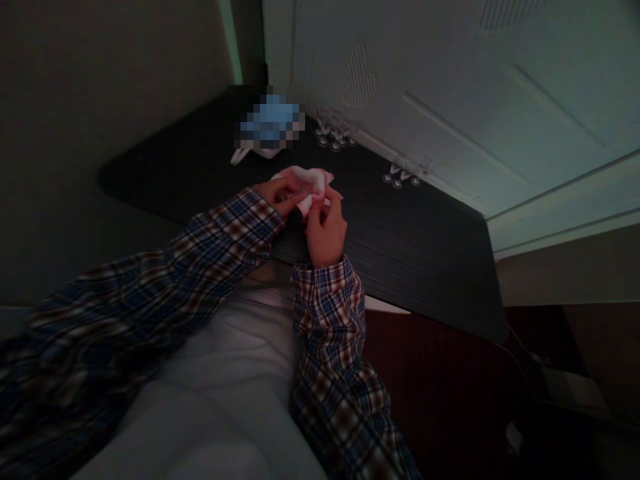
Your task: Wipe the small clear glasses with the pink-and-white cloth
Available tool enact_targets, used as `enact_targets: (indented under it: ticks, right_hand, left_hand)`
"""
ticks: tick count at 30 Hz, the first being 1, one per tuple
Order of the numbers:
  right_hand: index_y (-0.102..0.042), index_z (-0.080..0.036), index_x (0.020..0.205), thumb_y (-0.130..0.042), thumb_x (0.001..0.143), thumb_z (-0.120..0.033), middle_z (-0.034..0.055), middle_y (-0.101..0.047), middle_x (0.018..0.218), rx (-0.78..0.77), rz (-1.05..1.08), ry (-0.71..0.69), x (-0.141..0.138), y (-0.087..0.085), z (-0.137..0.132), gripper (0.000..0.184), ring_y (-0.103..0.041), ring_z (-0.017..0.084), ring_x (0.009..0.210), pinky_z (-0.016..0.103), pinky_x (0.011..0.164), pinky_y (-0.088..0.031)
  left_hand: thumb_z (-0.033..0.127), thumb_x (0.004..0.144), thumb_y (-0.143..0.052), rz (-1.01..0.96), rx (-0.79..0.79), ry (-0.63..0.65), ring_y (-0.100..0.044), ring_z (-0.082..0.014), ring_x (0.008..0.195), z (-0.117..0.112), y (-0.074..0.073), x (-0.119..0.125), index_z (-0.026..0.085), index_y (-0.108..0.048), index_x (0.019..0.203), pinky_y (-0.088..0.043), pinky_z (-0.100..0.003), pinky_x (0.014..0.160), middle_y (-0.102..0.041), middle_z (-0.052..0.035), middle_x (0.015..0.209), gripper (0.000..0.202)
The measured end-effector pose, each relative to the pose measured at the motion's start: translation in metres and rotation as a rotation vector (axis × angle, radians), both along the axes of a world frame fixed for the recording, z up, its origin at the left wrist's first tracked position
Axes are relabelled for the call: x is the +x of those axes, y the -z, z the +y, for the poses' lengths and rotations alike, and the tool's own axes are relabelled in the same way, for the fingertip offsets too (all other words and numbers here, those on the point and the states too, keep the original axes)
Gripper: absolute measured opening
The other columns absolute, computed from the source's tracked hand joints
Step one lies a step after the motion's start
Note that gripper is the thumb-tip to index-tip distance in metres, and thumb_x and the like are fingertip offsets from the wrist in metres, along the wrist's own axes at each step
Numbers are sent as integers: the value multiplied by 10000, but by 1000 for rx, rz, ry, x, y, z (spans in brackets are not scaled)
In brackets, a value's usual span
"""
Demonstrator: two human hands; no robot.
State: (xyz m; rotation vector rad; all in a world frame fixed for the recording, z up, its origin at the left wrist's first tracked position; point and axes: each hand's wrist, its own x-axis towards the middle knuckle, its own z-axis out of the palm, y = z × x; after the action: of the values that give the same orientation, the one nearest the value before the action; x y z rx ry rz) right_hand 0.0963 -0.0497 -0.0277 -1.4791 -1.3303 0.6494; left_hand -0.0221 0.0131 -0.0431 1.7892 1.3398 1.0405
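Observation:
Both hands meet over a dark table (410, 247) in dim light. My left hand (280, 194) and my right hand (326, 230) each pinch a small pink and white piece of cloth or paper (307, 180), held just above the tabletop. The fingers of both hands are closed on its near edge. Plaid shirt sleeves cover both arms to the wrists. What exactly the pale piece is cannot be made out.
A blurred-out blue item (273, 123) stands behind the hands with a white object (240, 157) beside it. Small clear pieces lie in two clusters (335, 133) (403, 175) along the table's far edge, by a pale panelled wall. White fabric (225, 387) covers my lap.

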Motion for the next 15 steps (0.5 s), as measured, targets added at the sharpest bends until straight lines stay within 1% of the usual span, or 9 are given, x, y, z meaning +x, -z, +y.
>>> enact_targets:
  ticks: [3,5,8,10,15]
  right_hand:
    - [-447,-245,1160,-358,940,-393,-3,-614,762,-2,-9,-3,0,1,0,280,-607,116,680,246,673,-496]
    - [-442,-244,1163,-355,942,-391,-5,-608,756,1,-14,-9,0,1,1,280,-604,112,675,238,665,-492]
    - [-438,-250,1168,-351,943,-388,-8,-606,756,13,-21,-13,0,2,1,278,-603,109,676,229,664,-488]
    - [-441,-252,1166,-355,942,-381,-8,-611,758,11,-23,-6,0,2,1,272,-604,109,676,231,669,-489]
    - [-451,-230,1161,-372,939,-366,-6,-624,761,-2,-14,3,0,-1,0,272,-610,106,680,239,694,-498]
  left_hand:
    - [360,791,-649,36,3,-19,-405,-71,550,-3,-3,0,97,-620,792,-283,-211,490,-480,36,522,265]
    - [357,789,-647,34,5,-23,-404,-71,552,-3,-2,0,100,-616,785,-282,-209,489,-484,36,530,259]
    - [399,783,-640,32,3,-32,-416,-74,557,0,0,0,117,-619,787,-290,-209,488,-505,34,562,283]
    - [412,781,-635,33,-10,-22,-431,-79,565,1,1,0,128,-622,795,-306,-209,496,-519,33,574,285]
    - [381,788,-629,12,-28,7,-450,-79,573,0,-1,-1,124,-618,799,-325,-209,523,-530,32,557,257]
